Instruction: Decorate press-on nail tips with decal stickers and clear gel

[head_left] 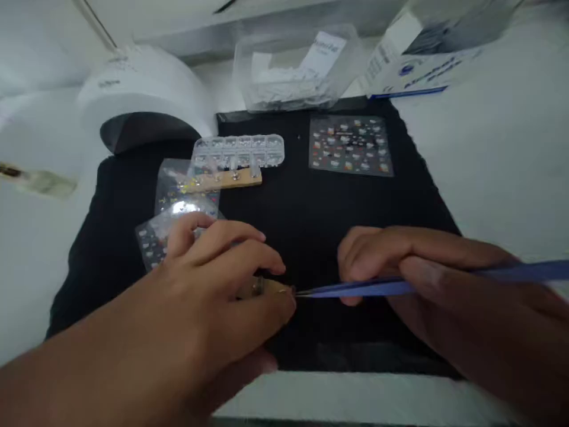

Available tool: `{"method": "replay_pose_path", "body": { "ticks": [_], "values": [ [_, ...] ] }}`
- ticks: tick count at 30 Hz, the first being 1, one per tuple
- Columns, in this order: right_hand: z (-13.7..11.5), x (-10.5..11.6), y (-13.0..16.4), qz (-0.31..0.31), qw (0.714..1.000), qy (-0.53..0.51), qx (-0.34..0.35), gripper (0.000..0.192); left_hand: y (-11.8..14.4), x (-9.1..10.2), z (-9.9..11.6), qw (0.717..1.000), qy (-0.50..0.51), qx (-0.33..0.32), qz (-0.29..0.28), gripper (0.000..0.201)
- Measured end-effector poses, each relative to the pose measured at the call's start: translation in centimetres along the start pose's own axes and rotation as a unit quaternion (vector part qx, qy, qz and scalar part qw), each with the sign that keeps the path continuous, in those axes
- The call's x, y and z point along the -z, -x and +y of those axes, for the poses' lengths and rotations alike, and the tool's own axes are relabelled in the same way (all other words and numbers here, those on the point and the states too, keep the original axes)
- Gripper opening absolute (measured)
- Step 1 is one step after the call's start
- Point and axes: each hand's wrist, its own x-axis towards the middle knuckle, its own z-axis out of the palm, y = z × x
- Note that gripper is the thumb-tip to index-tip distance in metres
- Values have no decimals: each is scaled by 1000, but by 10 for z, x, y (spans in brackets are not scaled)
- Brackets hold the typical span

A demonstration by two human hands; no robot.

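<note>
- The left hand point(217, 279) is partly closed, its thumb and fingers bent around a small yellowish piece point(269, 287); the other fingers are loosely curled.
- The small yellowish piece sits low at the middle of the view, above a black cloth point(311, 213), and is largely hidden by the fingers. A small fitting shows on it, too blurred to make out.
- The right hand point(427, 270) is closed in a pinch on blue tweezers point(368, 289), which lie almost level and point left.
- The tips of the tweezers are at the right end of the piece, just beside the left thumb; whether they touch it, I cannot tell.
- Beyond the left hand, two clear sticker sheets point(153, 243) overlap on the cloth. A wooden strip point(249, 179) with small round studs lies partly over the farther sheet, just in front of a clear compartment case point(240, 148).
- Another sticker sheet point(351, 145) lies flat at the far right of the cloth.
- At the back stand a white arched device point(173, 77), a clear bin point(242, 77) holding white packets point(324, 53), and an alcohol pads carton point(400, 71).
- The cloth is spread on a pale table point(502, 172).
</note>
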Motion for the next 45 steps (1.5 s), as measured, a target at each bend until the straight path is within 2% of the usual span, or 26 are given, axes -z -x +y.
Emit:
{"method": "replay_pose_path", "body": {
  "ticks": [8,12,20,25,30,39,45],
  "values": [
    [5,6,-18,58,994,-90,21,25,2,-1,3,1000,18,13,-6,23],
    [10,5,-24,62,987,-142,47,25,3,-1,4,1000,12,9,-1,25],
    [11,7,-28,62,987,-145,44,26,1,-1,5,1000,-2,16,0,32],
    [11,7,-29,62,986,-149,43,26,1,1,6,999,-5,19,37,22],
    [10,6,-29,62,986,-151,30,26,2,-1,8,1000,6,19,21,21],
    [8,4,-29,75,985,-152,21,27,2,-2,8,999,7,17,40,21],
    [9,4,-30,74,984,-159,11,28,0,-5,7,1000,-10,3,14,22]
  ]
}}
